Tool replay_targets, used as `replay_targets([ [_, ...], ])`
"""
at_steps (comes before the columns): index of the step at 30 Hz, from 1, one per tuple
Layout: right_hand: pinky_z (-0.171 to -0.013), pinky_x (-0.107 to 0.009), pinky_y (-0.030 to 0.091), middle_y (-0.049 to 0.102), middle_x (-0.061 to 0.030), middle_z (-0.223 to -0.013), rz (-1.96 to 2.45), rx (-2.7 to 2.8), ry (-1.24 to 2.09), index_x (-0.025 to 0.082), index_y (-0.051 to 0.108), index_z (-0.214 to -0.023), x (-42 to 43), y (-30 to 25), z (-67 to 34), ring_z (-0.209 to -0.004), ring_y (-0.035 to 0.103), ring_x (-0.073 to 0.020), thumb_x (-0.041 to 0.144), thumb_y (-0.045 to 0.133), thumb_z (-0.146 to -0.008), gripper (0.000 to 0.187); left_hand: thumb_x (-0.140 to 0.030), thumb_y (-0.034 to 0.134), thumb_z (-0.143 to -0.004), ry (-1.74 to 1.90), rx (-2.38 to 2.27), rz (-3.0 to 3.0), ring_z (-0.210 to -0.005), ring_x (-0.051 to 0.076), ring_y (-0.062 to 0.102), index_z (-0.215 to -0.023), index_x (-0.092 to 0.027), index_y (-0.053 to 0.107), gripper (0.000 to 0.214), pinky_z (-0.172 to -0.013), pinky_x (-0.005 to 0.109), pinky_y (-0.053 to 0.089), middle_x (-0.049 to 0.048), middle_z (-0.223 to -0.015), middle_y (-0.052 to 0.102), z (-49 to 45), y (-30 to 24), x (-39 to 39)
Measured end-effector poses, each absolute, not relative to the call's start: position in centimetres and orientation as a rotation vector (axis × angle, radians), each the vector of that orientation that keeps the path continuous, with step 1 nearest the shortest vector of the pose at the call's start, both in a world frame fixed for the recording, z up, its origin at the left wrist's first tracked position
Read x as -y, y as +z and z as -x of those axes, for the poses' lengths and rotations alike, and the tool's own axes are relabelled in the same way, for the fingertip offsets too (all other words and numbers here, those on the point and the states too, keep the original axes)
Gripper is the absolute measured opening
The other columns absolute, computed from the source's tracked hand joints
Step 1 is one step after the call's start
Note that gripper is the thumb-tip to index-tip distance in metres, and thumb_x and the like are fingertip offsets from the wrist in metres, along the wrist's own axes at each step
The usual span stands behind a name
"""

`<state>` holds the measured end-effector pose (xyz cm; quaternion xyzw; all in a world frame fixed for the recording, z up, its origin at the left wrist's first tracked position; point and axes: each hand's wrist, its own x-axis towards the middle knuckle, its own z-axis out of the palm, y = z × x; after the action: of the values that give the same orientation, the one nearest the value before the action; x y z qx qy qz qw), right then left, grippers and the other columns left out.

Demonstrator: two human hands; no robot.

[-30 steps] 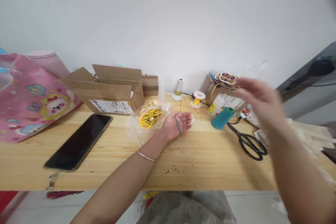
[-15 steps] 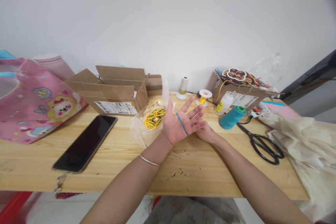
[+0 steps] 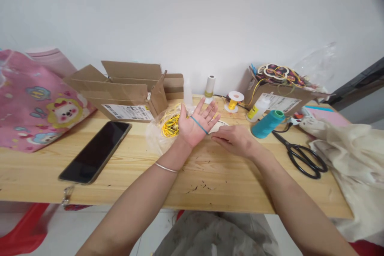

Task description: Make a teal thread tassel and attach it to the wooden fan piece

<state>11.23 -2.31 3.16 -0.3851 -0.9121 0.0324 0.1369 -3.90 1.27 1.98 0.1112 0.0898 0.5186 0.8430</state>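
Note:
My left hand (image 3: 195, 124) is palm up with its fingers spread. A band of teal thread (image 3: 199, 124) lies across its palm. Close beside its outer edge is my right hand (image 3: 235, 140), its thumb and fingers pinched together at the end of the band, seemingly on the thread; the fine strand itself is too thin to follow. Behind the right fingers a pale flat piece with dark print (image 3: 218, 125) shows in part. The teal thread cone (image 3: 268, 124) lies tilted to the right of that hand.
Yellow cord (image 3: 171, 125) in a clear bag lies left of my hands, near a phone (image 3: 96, 152) and an open carton (image 3: 126, 96). Black scissors (image 3: 300, 156), a glue bottle (image 3: 258, 108), a yellow spool (image 3: 234, 102) and cream cloth (image 3: 357, 156) are toward the right.
My right hand has come out from behind the left hand to its right side, with the fingers pinched. The left hand has shifted slightly left, and the view has tilted a little.

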Motion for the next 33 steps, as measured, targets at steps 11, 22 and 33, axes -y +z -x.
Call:
replay_targets([
  [11, -0.053, -0.02, 0.036, 0.061, -0.0042, -0.074, 0.835, 2.362, 0.089, 0.019, 0.066, -0.085, 2.3, 3.9, -12.4, -0.063, 0.052, -0.0101, 0.031, 0.048, -0.082, 0.022, -0.069, 0.019, -0.072, 0.65, -0.19, -0.422, -0.081, 0.022, 0.059, -0.11, -0.011, 0.052, 0.076, -0.074, 0.033, 0.041, 0.0132, -0.092, 0.063, 2.7, 0.8, -0.4],
  [22, -0.051, -0.021, 0.033, 0.049, -0.0003, -0.06, 1.018, 2.185, 0.166, 0.018, 0.066, -0.077, 1.3, 3.3, -13.2, -0.056, 0.046, -0.0089, 0.032, 0.05, -0.08, 0.022, -0.075, 0.001, -0.063, 0.262, -0.107, -0.525, -0.101, 0.027, 0.052, -0.105, -0.006, 0.055, 0.097, -0.09, 0.039, 0.029, 0.0194, -0.101, 0.06, 1.4, 0.2, 0.9],
  [33, -0.047, -0.019, 0.036, 0.059, -0.0017, -0.061, 1.211, 1.988, 0.731, 0.013, 0.066, -0.073, 0.6, 2.2, -12.5, -0.052, 0.048, -0.0085, 0.032, 0.054, -0.076, 0.023, -0.078, -0.004, -0.058, 0.135, -0.076, -0.59, -0.101, 0.027, 0.052, -0.108, 0.0, 0.053, 0.109, -0.093, 0.039, 0.028, 0.0215, -0.104, 0.058, 1.7, -0.5, 0.2],
])
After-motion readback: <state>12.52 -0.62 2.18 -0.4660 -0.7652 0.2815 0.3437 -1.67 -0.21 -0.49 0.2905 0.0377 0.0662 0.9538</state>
